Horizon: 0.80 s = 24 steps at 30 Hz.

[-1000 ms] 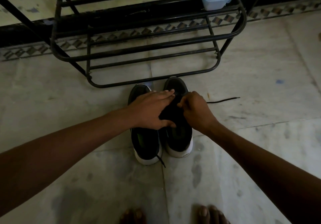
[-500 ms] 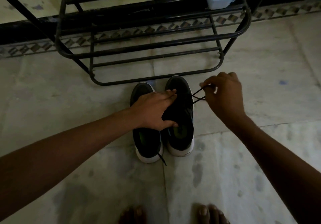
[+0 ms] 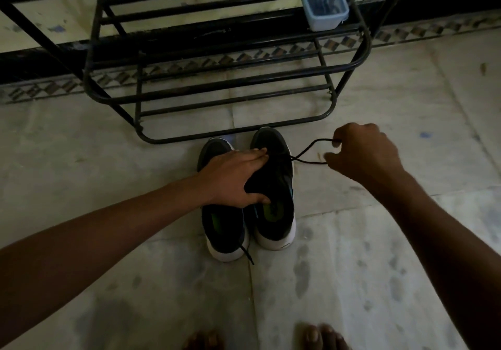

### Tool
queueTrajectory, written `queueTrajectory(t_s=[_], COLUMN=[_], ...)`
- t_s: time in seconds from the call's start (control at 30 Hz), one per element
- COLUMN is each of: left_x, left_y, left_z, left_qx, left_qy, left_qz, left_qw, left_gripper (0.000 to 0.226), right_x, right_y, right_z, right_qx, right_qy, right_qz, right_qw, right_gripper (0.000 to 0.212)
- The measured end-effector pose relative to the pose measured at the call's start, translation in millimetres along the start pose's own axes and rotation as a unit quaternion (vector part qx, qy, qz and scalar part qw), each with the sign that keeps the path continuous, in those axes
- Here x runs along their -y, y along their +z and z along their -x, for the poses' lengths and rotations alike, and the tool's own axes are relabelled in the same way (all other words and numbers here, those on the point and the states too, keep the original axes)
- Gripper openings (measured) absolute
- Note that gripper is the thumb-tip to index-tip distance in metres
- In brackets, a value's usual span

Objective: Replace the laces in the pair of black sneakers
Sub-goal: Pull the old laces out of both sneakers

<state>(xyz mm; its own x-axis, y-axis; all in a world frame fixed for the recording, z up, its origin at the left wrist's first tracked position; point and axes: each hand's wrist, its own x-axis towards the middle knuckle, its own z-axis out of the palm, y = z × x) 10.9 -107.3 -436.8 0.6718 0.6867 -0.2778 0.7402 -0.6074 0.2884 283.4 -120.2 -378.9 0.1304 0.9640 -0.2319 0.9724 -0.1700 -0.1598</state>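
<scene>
Head view: two black shoes side by side on the floor (image 3: 108, 159), toes just short of the shoe rack (image 3: 244, 97). My left hand (image 3: 233, 178) grips the shoe on the right (image 3: 279, 214), with fingers across its top and thumb hooked into the opening. My right hand (image 3: 366, 154), off to that shoe's right, pinches the lace (image 3: 309, 150); two strands run from the shoe to my fingers. On the shoe on the left (image 3: 225, 224), a lace end (image 3: 246, 254) hangs over the heel. A plastic box (image 3: 324, 5) sits on the rack.
</scene>
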Motion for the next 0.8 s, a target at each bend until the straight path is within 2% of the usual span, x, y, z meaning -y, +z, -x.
queueTrajectory(t_s=[0.07,0.13,0.2,0.23,0.3,0.37,0.47,0.57,0.7,0.8], left_x=[0,-3,-9,-12,-17,-18,-21,-25,-22,-21], left_y=[-1,0,2,4,10,14,16,16,12,10], left_z=[2,1,-3,-6,-12,-16,-20,-20,-18,-17], left_qx=[-0.036,-0.125,-0.182,-0.173,-0.124,-0.095,-0.086,-0.086,-0.136,-0.119], left_qy=[-0.012,-0.01,-0.044,-0.071,-0.118,-0.141,-0.129,-0.113,-0.123,-0.141], left_qz=[0.113,0.209,0.248,0.258,0.269,0.266,0.25,0.246,0.28,0.311], left_qw=[0.993,0.97,0.951,0.948,0.948,0.949,0.956,0.959,0.942,0.932], left_gripper=[0.083,0.043,0.011,0.007,0.016,0.023,0.019,0.014,0.02,0.03], right_x=[-1,4,14,21,35,44,47,46,45,45], right_y=[10,26,44,53,70,85,102,113,118,119], right_z=[6,20,37,45,57,65,69,68,70,70], right_qx=[0.018,-0.02,-0.055,-0.054,-0.038,-0.027,-0.023,-0.038,-0.051,-0.064], right_qy=[-0.008,-0.018,-0.052,-0.071,-0.105,-0.124,-0.122,-0.101,-0.115,-0.125], right_qz=[0.029,-0.025,-0.146,-0.202,-0.267,-0.28,-0.264,-0.271,-0.276,-0.283], right_qw=[0.999,0.999,0.986,0.975,0.957,0.952,0.956,0.956,0.953,0.949], right_gripper=[0.043,0.046,0.03,0.02,0.016,0.028,0.041,0.042,0.044,0.041])
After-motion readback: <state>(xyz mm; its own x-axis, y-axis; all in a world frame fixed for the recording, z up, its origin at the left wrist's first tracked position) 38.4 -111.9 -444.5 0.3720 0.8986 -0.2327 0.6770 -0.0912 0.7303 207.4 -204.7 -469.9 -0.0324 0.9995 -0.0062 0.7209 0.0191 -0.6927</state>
